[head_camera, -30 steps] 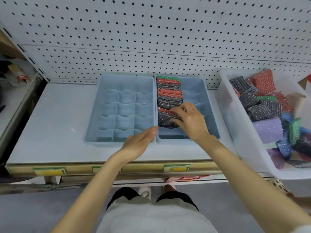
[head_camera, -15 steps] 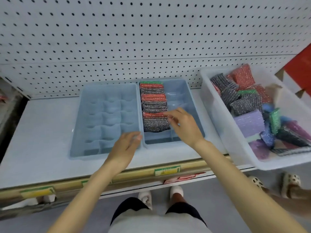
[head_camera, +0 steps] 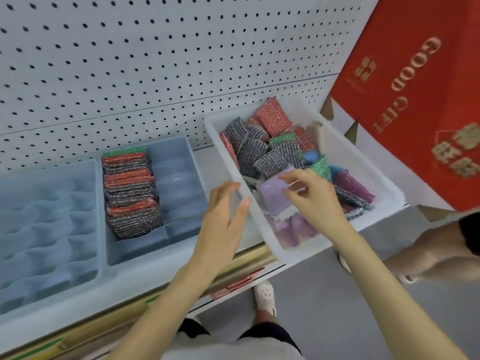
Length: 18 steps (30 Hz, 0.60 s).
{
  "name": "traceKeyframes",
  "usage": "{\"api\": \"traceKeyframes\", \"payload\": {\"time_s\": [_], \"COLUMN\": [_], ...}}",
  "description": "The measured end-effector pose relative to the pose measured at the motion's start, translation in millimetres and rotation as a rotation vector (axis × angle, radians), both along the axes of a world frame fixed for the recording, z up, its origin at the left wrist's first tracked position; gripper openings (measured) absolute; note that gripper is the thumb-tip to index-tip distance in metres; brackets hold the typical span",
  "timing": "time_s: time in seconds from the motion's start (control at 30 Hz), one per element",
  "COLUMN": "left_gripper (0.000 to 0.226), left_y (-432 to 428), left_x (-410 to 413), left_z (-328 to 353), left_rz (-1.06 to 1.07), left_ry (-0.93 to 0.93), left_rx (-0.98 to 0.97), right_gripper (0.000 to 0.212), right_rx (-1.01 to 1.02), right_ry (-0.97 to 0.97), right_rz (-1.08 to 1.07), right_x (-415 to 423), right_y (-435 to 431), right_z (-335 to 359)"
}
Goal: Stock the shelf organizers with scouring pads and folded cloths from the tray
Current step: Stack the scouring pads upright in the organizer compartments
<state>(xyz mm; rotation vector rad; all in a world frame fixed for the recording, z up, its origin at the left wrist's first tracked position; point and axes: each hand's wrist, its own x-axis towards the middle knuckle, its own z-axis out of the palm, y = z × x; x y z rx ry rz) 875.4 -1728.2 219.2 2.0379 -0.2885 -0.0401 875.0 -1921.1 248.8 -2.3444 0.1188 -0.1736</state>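
Scouring pads heaped loose in the white tray; likely light, springy and slightly rough, best pinched across the flat faces. Right hand poised over a lilac pad, fingers loosely spread, grasping nothing. Left hand flat, released, just beside the tray's left rim.

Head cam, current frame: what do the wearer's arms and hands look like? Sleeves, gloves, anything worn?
The left forearm and right forearm are bare to the frame edge, with no sleeves in view. The left hand and right hand are ungloved, with no watch, bracelet or ring visible. The left thumbnail looks pale and glossy, possibly polished. Blur hides finer detail.
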Motion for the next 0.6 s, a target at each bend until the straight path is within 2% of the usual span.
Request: {"api": "traceKeyframes", "payload": {"time_s": [0.07, 0.13, 0.2, 0.27, 0.33, 0.4, 0.47, 0.6], "left_gripper": [0.044, 0.054, 0.062, 0.066, 0.065, 0.064, 0.059, 0.054], "left_y": [-27, -49, -68, -81, -89, -90, -88, -90], "left_x": [6, 11, 12, 9, 5, 6, 7, 5], "left_z": [-4, -9, -17, -24, -28, -31, -31, -29], "left_rz": [0.066, 0.139, 0.197, 0.252, 0.292, 0.318, 0.316, 0.330], "left_ry": [0.012, 0.082, 0.113, 0.080, 0.059, 0.055, 0.048, 0.081], "left_rx": [0.039, 0.045, 0.071, 0.134, 0.164, 0.176, 0.209, 0.180], "right_gripper": [0.040, 0.050, 0.061, 0.068, 0.067, 0.060, 0.050, 0.043], "right_rx": [-0.192, -0.405, -0.511, -0.649, -0.826, -0.899, -0.793, -0.105], "right_ry": [0.097, 0.078, 0.052, 0.137, 0.196, 0.218, 0.259, 0.350], "right_rz": [0.082, 0.236, 0.426, 0.576, 0.679, 0.730, 0.741, 0.388], "right_x": [9, 24, 42, 62, 75, 81, 83, 102], "right_y": [-29, -50, -64, -71, -70, -70, -76, -97], "right_z": [-9, -16, -20, -25, -31, -33, -31, -25]}}
